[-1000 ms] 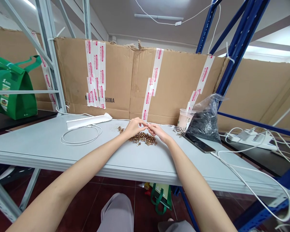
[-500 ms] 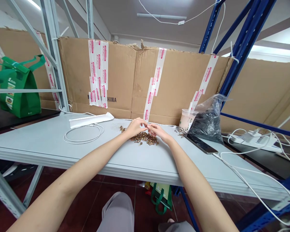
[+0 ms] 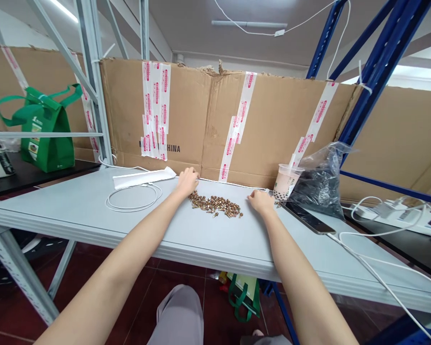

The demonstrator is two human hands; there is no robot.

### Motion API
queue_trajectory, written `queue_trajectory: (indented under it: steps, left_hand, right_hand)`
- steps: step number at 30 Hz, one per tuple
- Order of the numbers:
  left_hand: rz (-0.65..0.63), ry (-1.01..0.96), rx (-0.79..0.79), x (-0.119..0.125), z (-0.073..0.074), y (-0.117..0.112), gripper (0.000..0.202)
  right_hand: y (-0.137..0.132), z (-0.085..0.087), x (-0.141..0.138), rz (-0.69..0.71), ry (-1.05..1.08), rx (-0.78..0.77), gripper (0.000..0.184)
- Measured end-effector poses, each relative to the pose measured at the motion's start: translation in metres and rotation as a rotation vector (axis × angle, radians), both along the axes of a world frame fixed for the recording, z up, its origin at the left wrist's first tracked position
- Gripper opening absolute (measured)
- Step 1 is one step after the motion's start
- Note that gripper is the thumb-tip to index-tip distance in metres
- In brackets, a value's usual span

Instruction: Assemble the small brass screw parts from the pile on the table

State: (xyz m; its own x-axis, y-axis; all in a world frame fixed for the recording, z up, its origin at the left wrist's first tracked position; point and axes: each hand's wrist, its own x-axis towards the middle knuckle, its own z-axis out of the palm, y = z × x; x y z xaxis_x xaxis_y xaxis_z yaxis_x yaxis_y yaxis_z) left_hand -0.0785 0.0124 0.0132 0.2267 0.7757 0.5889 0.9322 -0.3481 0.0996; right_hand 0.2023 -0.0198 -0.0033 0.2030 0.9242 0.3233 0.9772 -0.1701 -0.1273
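A heap of small brass-coloured screws (image 3: pixel 215 205) lies on the grey tabletop between my hands. At its left end my left hand (image 3: pixel 187 182) rests low over the table, fingers curled down and fingertips hidden behind the knuckles. On the other side, apart from the heap, my right hand (image 3: pixel 261 200) is closed with its fingers bent inward. Anything in either hand is too small or too covered to make out. Beside the right hand, a few loose screws (image 3: pixel 277 204) lie near the drink cup (image 3: pixel 286 183).
A phone (image 3: pixel 307 218) with a white cable lies at the right, before a clear bag of dark material (image 3: pixel 319 184). At the left are a coiled white cable (image 3: pixel 131 209) and a folded white strip (image 3: pixel 143 178). Taped cardboard (image 3: pixel 190 110) closes off the back.
My hands have parted from their meeting point above the screws. The left moved to the heap's left end, the right toward the cup. The view has shifted slightly.
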Motion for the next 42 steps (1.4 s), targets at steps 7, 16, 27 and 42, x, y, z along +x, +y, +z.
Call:
queue_trajectory:
  steps: [7,16,27,42]
  left_hand:
    - [0.393,0.021,-0.164,-0.044,-0.008,0.010,0.025]
    - [0.561,-0.049,-0.309,-0.065,-0.012,0.017,0.026]
    - [0.569,-0.017,-0.319,-0.068,-0.013,0.020,0.025]
    - [0.608,-0.106,-0.354,-0.069,-0.013,0.020,0.024]
  right_hand:
    - [-0.014,0.022,-0.016,0.188,0.357,0.111,0.037]
    - [-0.032,0.027,-0.063,1.104,0.291,-0.421,0.031]
    - [-0.028,0.021,-0.065,1.085,0.351,-0.434,0.030]
    - [-0.031,0.017,-0.072,1.045,0.510,-0.487,0.028]
